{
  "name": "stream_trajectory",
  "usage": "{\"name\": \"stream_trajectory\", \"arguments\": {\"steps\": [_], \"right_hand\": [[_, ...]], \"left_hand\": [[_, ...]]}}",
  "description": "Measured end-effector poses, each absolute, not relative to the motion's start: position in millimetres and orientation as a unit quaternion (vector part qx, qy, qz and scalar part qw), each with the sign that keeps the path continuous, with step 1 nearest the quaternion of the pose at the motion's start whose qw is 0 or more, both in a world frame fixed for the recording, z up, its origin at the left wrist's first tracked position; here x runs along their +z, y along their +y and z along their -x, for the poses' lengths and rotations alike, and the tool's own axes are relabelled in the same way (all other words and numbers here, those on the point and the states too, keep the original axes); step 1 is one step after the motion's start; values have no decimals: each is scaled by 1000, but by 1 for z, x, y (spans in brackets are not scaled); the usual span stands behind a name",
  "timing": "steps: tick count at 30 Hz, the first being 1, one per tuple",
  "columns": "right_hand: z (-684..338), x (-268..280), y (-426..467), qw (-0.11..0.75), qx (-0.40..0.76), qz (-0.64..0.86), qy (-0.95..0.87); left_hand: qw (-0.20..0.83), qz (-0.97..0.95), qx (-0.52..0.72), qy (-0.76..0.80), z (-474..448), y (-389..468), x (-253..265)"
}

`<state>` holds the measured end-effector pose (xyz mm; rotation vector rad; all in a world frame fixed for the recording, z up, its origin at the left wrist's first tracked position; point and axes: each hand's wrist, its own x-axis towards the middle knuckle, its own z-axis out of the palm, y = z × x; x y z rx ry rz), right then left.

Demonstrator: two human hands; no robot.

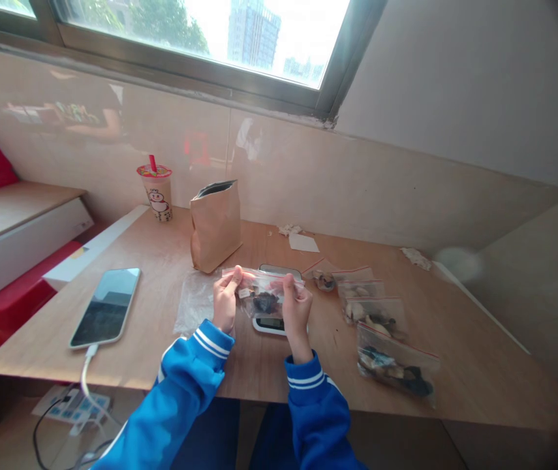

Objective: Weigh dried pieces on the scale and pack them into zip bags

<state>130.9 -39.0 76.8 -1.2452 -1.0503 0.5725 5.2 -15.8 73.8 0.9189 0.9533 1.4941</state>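
Between my two hands a clear zip-lock bag [265, 301] with a red-tinted seal is stretched, dark and pale dried pieces inside it. My left hand [226, 299] pinches its upper left corner, thumb on top. At the upper right corner, my right hand [297, 305] grips it the same way. The bag hangs over a small white digital scale [265, 325], hiding most of it. Left of the scale lies a heap of clear plastic bags [193, 307]. Several filled zip-lock bags [396, 372] with similar pieces lie in a row to the right.
A brown paper bag [216, 225] stands open behind my left hand. Further back left is a drink cup [158, 196] with a red straw. A phone [107, 307] on a white cable [85, 378] lies at left. White paper [303, 243] lies near the wall.
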Motion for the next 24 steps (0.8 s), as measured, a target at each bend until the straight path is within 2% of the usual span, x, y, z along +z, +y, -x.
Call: {"name": "stream_trajectory", "arguments": {"steps": [10, 13, 16, 18, 21, 24], "right_hand": [[-158, 74, -48, 629, 279, 573, -445], [-177, 78, -50, 637, 265, 593, -415], [-216, 83, -50, 657, 236, 640, -322], [-249, 85, -46, 638, 206, 688, -277], [-294, 81, -35, 578, 63, 759, -292], [-313, 70, -25, 501, -78, 803, -312]], "left_hand": [[632, -434, 519, 377, -2, -14, 66], [509, -525, 560, 390, 1, -16, 67], [266, -487, 677, 484, 14, -16, 67], [146, -419, 719, 535, 27, -11, 64], [102, -420, 704, 564, 49, 7, 52], [125, -474, 631, 602, 67, 30, 33]]}}
